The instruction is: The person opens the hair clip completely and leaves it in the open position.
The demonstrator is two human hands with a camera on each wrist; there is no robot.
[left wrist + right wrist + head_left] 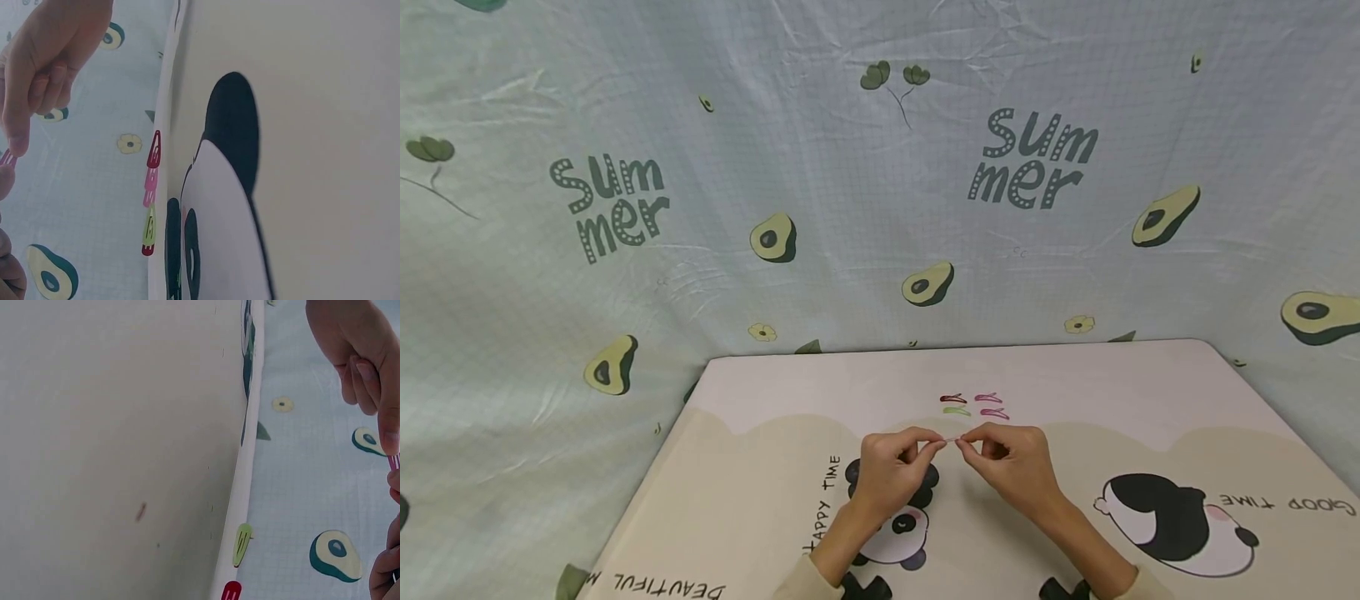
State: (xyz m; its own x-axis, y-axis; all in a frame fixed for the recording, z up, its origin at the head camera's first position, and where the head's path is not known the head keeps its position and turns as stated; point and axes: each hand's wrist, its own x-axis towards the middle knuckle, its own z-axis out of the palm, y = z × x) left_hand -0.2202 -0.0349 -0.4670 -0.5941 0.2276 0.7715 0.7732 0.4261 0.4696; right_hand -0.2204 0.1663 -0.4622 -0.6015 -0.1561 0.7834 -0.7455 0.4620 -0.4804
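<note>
My left hand (895,467) and right hand (1011,462) meet fingertip to fingertip over the table, in the middle of the head view. Between them is a small pink snap hair clip (951,439), one end pinched by each thumb and forefinger. The fingertips cover most of it; slotted pink bits of the clip (394,462) show in both wrist views. Just beyond the hands lie a dark red hair clip (953,399), a green one (957,411) and two pink ones, the upper clip (988,397) and the lower clip (995,413).
The beige and pale pink table mat (760,500) carries printed pandas and lettering. Behind its far edge hangs a pale curtain (850,167) with avocado prints. A printed panda (1180,525) lies right of my right forearm, another under my left wrist.
</note>
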